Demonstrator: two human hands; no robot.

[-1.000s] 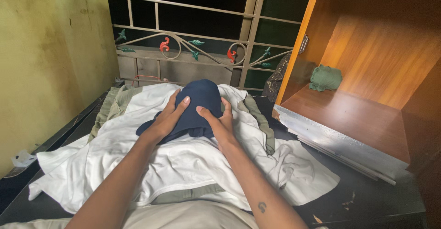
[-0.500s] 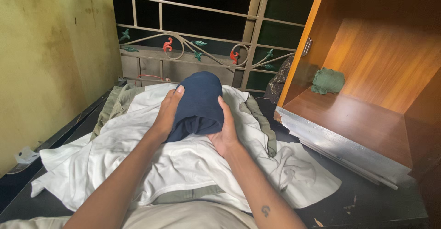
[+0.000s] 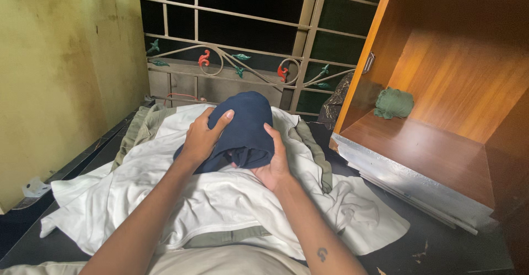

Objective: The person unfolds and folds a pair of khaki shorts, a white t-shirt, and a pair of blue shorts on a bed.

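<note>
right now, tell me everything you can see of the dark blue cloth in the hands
The dark blue cloth is a soft, matte garment bunched into a rounded bundle, its top domed and loose folds hanging at the near end. It lies on the white cloth. The left hand lies over its left side; the right hand cups its lower right edge.
</note>
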